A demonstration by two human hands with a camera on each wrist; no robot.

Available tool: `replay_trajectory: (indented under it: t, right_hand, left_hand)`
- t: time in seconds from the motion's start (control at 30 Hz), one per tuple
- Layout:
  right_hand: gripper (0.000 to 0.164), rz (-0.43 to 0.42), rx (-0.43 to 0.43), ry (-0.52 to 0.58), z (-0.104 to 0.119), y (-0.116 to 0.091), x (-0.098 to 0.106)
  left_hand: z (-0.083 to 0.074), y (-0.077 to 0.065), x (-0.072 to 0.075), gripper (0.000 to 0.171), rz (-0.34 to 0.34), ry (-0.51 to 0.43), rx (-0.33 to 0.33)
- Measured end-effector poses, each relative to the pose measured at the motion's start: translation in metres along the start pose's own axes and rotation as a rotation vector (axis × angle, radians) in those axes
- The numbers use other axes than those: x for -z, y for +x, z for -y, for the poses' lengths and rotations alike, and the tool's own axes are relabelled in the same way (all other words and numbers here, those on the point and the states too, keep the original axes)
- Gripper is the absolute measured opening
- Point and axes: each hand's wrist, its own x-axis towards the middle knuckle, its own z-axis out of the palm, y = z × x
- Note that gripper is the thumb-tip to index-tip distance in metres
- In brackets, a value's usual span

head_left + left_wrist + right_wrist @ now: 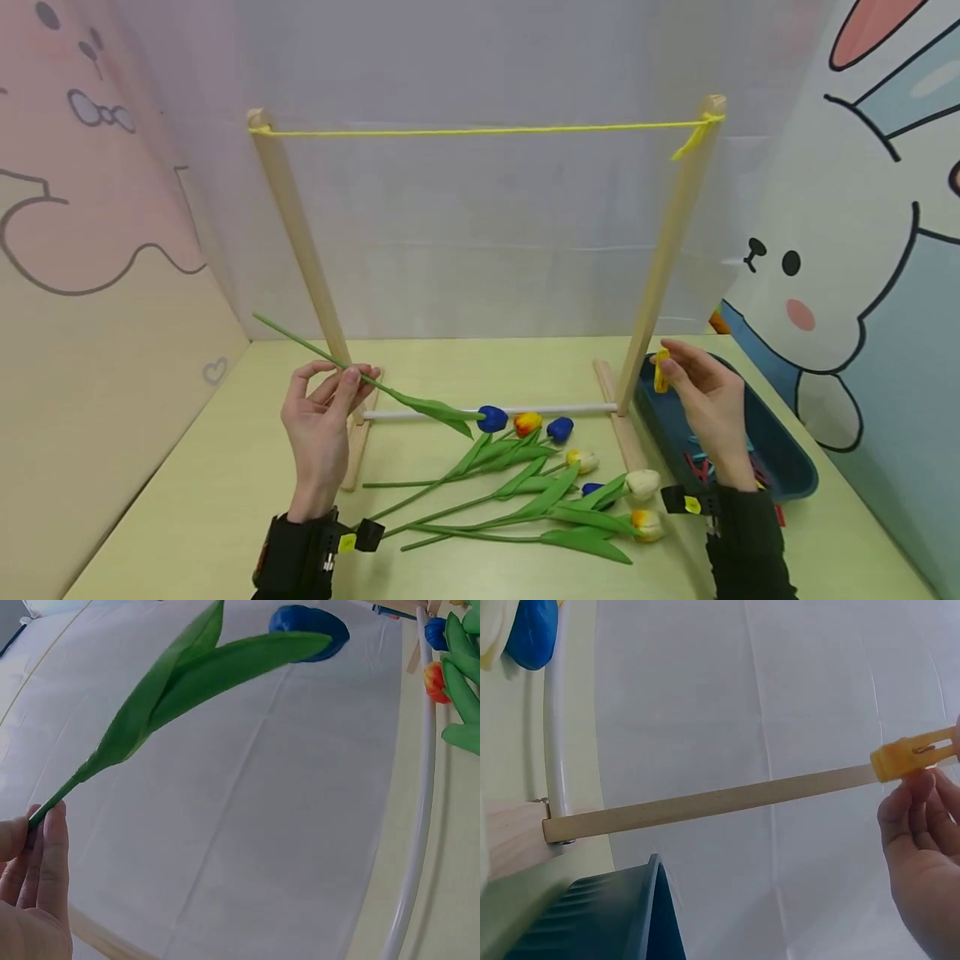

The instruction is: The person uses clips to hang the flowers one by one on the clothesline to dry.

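Observation:
Between thumb and fingers, my left hand [324,417] pinches the green stem of a blue artificial tulip [427,405]. The flower points right, its blue head [311,631] beyond two long leaves in the left wrist view. My right hand [705,398] holds a yellow clothespin [662,371] by its end, above the dark teal basket [801,475]. In the right wrist view the clothespin [904,757] shows its spring and two prongs. Several more tulips [525,508], with blue, white-yellow and orange heads, lie on the table between my hands.
A wooden frame stands ahead, with a left post [300,242], a right post [671,250] and a white bottom bar [577,409]. A yellow string [480,131] runs between the post tops. Colored clothespins [701,467] lie in the basket. Walls with cartoon drawings flank the table.

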Motion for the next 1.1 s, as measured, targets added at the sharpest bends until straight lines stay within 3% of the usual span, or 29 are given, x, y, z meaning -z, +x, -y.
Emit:
replay_trajectory:
  t: [0.13,0.4,0.5,0.63,0.7,0.73,0.83,0.97,1.03,1.1]
  right_hand:
    - [0.025,0.032,0.006,0.027,0.002,0.0,-0.003]
    - [0.026,0.141,0.166,0.008,0.008,0.014,-0.012]
    - [0.03,0.197,0.251,0.065,-0.025,0.031,-0.012]
    - [0.039,0.262,0.353,0.169,-0.11,0.062,-0.012]
    - [0.043,0.282,0.384,0.159,-0.133,0.078,-0.016]
    - [0.044,0.301,0.408,0.159,-0.133,0.084,-0.019]
    - [0.039,0.343,0.454,0.212,-0.066,0.091,-0.038]
    - [0.028,0.327,0.461,0.191,0.073,0.081,-0.069]
    - [0.026,0.322,0.47,0.134,0.109,0.083,-0.084]
    - [0.025,0.345,0.51,0.098,0.13,0.09,-0.096]
  left_hand:
    - [-0.007,0.003,0.001,0.023,-0.001,0.022,-0.033]
    - [-0.02,0.022,0.0,0.028,0.065,0.113,-0.124]
    - [-0.025,0.03,-0.002,0.027,0.081,0.163,-0.149]
    - [-0.031,0.042,-0.004,0.025,0.113,0.223,-0.185]
    - [-0.035,0.049,-0.006,0.024,0.129,0.233,-0.196]
    - [-0.037,0.052,-0.007,0.024,0.134,0.238,-0.203]
    - [-0.043,0.064,-0.012,0.022,0.13,0.246,-0.21]
    - [-0.051,0.078,-0.021,0.021,0.118,0.288,-0.232]
    - [-0.054,0.085,-0.025,0.022,0.116,0.31,-0.244]
    - [-0.056,0.091,-0.029,0.023,0.107,0.356,-0.253]
